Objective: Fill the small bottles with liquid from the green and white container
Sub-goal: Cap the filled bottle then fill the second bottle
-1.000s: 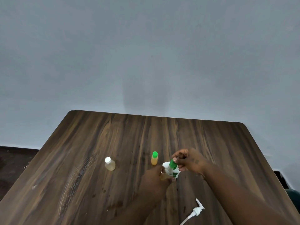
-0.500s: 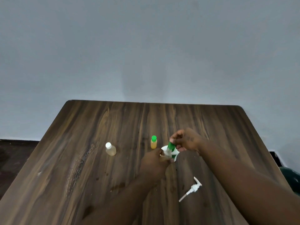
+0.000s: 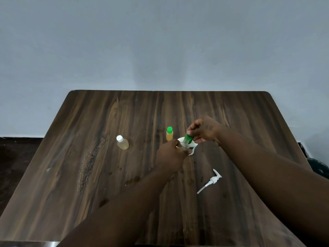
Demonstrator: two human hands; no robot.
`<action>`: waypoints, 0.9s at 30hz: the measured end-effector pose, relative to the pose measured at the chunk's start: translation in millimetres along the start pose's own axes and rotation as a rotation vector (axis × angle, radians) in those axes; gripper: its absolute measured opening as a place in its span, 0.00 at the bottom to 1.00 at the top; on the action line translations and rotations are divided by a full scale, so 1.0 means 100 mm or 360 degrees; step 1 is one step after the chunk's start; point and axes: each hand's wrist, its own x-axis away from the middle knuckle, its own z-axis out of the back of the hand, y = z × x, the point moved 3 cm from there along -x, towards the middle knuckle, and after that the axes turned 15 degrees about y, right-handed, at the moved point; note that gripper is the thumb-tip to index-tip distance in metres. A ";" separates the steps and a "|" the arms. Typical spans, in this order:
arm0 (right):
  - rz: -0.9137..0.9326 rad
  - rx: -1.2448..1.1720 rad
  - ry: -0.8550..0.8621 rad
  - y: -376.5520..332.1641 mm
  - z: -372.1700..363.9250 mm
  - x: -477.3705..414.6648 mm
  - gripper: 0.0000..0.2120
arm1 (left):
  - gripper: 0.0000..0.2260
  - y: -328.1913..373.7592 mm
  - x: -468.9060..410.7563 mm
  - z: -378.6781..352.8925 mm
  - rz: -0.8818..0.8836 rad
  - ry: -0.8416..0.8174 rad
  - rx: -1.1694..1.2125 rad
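Observation:
My left hand (image 3: 170, 155) grips the body of a small clear bottle (image 3: 184, 144) at the table's middle. My right hand (image 3: 204, 130) pinches the green cap (image 3: 188, 138) on top of that bottle. Right behind and below the bottle stands the green and white container (image 3: 192, 151), mostly hidden by the bottle and my left hand. A small bottle with a green cap (image 3: 169, 134) holds amber liquid and stands just left of my hands. Farther left stands a rounder bottle with a white cap (image 3: 122, 143), holding pale liquid.
A white pump dispenser head (image 3: 211, 180) with its tube lies on the wooden table (image 3: 89, 175), to the right of my left forearm. A grey wall rises behind the table's far edge. A dark green object (image 3: 318, 167) shows past the right edge.
The view has tilted down, so the table sits higher in the frame. Both hands stay on the small bottle and its green cap; my right fingers have shifted slightly on the cap.

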 end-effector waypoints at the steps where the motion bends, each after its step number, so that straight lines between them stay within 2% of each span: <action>1: 0.0006 0.0016 -0.0009 0.00 0.00 0.00 0.03 | 0.12 0.00 0.00 0.00 0.0001 0.0002 -0.0001; 10: -0.0061 0.0187 0.0003 0.02 -0.10 -0.09 0.05 | 0.12 -0.05 -0.02 -0.01 0.0004 -0.0041 0.0008; 16: -0.0127 -0.0013 -0.0057 0.01 0.00 -0.09 0.04 | 0.13 -0.06 -0.05 0.00 -0.0056 -0.0053 -0.0006; 27: 0.0053 0.0140 0.0040 0.01 -0.04 -0.06 0.03 | 0.15 -0.04 -0.05 -0.02 -0.0051 -0.0088 -0.0078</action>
